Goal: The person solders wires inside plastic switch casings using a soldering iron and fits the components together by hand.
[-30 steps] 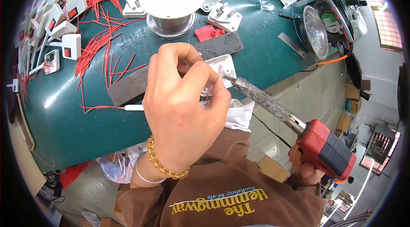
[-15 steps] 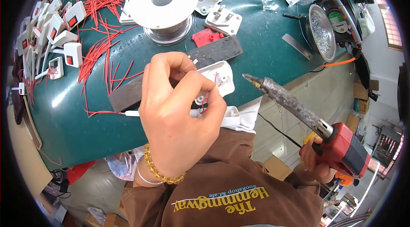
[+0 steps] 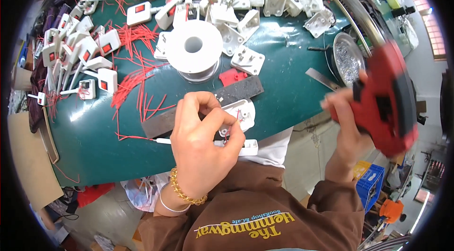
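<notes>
My left hand (image 3: 201, 140) pinches thumb and forefinger together on a thin red wire (image 3: 238, 114). The wire runs into an open white plastic casing (image 3: 247, 117), partly covered by my fingers. Against its far side lies a dark metal bar (image 3: 241, 90), passing behind the hand. A white cable (image 3: 163, 141) with red wire ends sticks out left of my fingers. To the right, my right hand (image 3: 349, 125) grips a red and black soldering gun (image 3: 390, 104). The gun is raised and blurred; its tip cannot be made out.
A white solder spool (image 3: 203, 59) stands behind the bar, beside a red plastic piece (image 3: 232, 77). White switch units (image 3: 108, 81) and red wires (image 3: 130, 85) pile up at left. White plastic shells (image 3: 274, 3) crowd the back. A metal bowl (image 3: 338, 59) sits at right.
My right hand has lifted the soldering gun up and away from the white casing. My left hand keeps its pinch at the red wire. The whole view has shifted.
</notes>
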Demonstrator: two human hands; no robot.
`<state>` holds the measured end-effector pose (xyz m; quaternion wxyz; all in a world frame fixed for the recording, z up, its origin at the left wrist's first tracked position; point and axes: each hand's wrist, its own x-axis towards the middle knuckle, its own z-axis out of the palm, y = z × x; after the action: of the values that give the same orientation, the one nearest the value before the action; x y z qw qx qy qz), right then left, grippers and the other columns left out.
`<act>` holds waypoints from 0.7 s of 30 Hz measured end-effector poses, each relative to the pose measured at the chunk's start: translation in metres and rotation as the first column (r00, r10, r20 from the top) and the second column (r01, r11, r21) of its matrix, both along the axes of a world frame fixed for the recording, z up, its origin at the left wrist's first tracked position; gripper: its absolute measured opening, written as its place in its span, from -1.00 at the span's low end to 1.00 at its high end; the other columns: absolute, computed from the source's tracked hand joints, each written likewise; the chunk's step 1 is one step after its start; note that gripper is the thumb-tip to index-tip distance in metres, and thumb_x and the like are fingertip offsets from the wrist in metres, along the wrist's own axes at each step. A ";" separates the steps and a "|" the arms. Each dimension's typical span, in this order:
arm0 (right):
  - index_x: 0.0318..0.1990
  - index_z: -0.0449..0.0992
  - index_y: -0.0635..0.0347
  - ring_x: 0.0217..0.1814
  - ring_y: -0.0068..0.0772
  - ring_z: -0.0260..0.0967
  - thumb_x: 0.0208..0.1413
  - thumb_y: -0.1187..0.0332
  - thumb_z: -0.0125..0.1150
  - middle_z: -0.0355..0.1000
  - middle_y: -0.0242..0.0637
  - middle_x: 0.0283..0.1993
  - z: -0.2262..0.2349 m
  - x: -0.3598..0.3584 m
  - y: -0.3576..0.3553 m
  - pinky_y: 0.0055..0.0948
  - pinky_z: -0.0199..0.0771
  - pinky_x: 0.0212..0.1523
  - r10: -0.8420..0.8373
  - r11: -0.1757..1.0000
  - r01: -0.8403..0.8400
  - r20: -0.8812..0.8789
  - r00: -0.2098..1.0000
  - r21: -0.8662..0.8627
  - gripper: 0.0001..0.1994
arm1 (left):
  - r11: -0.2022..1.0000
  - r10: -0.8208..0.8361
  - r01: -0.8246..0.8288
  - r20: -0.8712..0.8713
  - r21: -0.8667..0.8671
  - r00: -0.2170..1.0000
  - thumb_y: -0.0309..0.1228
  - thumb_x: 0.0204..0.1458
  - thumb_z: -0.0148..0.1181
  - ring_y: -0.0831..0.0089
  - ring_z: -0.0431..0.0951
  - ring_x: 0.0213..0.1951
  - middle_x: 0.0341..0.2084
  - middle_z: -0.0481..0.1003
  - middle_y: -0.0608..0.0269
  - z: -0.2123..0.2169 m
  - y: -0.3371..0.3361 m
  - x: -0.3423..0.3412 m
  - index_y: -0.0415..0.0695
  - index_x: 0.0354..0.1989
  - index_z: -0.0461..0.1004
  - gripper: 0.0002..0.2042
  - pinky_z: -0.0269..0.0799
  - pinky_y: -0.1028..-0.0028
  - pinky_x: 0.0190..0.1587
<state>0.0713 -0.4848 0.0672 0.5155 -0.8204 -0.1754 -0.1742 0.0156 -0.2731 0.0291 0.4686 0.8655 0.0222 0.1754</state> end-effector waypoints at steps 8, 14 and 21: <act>-0.07 0.47 0.26 -0.27 -0.14 0.52 -0.37 0.61 0.31 0.51 -0.10 -0.21 -0.036 0.106 0.074 -0.37 0.51 -0.28 0.224 0.957 -0.082 0.531 0.817 -0.278 -0.47 | 0.999 0.022 -0.024 0.037 0.036 0.999 -0.54 -0.32 0.30 0.28 0.40 -0.37 -0.40 0.36 0.22 -0.004 0.001 0.000 -0.18 -0.62 0.47 -0.90 0.37 0.33 -0.38; -0.06 0.45 0.24 -0.19 -0.11 0.49 -0.47 0.45 0.38 0.50 -0.10 -0.22 -0.056 0.122 0.077 -0.31 0.50 -0.19 0.318 0.896 -0.042 0.570 0.757 -0.443 -0.40 | 0.999 -0.009 0.008 0.047 0.035 0.999 -0.52 -0.29 0.32 0.27 0.40 -0.33 -0.40 0.35 0.24 -0.001 0.006 -0.001 -0.18 -0.65 0.45 -0.88 0.38 0.31 -0.39; 0.01 0.38 0.35 -0.24 -0.32 0.51 -0.13 0.61 0.21 0.51 -0.12 -0.23 -0.035 0.070 0.028 -0.47 0.46 -0.18 0.188 0.942 -0.075 0.333 0.924 -0.326 -0.55 | 0.985 -0.170 0.173 0.090 -0.018 0.981 -0.28 -0.24 0.44 0.14 0.43 -0.20 -0.10 0.34 0.03 -0.007 0.019 -0.023 -0.18 -0.23 0.48 -0.60 0.41 0.27 -0.20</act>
<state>0.1413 -0.4563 0.0319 0.3514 -0.8310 -0.3469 -0.2563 -0.0078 -0.2543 0.0222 0.4938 0.8494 -0.0708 0.1722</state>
